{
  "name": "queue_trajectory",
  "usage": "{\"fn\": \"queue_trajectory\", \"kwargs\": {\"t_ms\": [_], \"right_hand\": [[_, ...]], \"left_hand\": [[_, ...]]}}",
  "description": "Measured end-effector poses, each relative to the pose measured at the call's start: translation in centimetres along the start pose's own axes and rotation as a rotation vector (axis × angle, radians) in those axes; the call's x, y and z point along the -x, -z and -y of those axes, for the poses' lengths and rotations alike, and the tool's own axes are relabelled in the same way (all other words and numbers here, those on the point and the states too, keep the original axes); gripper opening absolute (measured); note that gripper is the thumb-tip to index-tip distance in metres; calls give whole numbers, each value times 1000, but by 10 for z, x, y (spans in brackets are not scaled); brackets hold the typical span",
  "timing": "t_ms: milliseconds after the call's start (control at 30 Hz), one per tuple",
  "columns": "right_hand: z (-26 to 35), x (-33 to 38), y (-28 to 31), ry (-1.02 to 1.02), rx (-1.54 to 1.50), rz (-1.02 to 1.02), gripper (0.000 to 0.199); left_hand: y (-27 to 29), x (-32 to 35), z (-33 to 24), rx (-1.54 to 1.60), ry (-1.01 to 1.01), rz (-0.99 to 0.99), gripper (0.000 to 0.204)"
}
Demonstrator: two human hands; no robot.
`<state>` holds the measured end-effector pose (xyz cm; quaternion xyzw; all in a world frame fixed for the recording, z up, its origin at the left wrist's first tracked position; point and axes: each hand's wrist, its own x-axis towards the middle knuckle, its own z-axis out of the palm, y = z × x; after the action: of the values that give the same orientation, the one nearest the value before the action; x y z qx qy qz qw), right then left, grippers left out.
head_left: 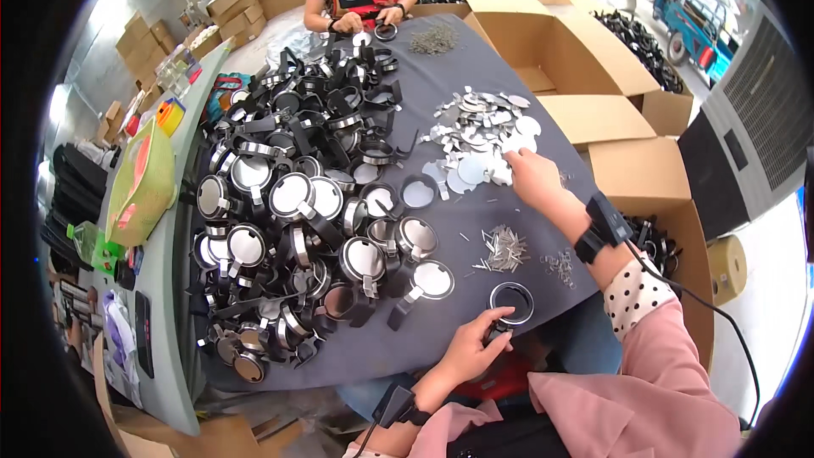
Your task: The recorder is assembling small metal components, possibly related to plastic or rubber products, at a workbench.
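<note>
My left hand [475,346] is closed on the black handle part of a silver-rimmed ring [529,314] at the table's near edge. The ring is open in the middle. My right hand [538,181] reaches to the near edge of a pile of flat silver discs with tabs [475,129], its fingers drawn together among them. What they pinch, if anything, is hidden. Between my hands lie a heap of thin metal pins [504,251] and a scatter of small wire pieces [559,266].
Many silver lids with black handles [292,195] are heaped across the left of the grey-covered table [441,322]. Opposite, another person's hands [349,24] work with a black ring, near a heap of small parts [433,40]. Open cardboard boxes [560,47] line the right side.
</note>
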<state>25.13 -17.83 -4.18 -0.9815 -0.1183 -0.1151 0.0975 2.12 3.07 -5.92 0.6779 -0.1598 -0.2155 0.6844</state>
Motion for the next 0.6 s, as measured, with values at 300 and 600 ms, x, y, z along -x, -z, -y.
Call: {"fn": "queue_trajectory", "kwargs": {"t_ms": [300,600], "right_hand": [[-6,-53,-16,-160,-149,117,28],[9,-38,-26,74,-345,-78,21]], "left_hand": [[10,-2,17,444,-52,9,52],[7,-3,13,442,6,10,51]]}}
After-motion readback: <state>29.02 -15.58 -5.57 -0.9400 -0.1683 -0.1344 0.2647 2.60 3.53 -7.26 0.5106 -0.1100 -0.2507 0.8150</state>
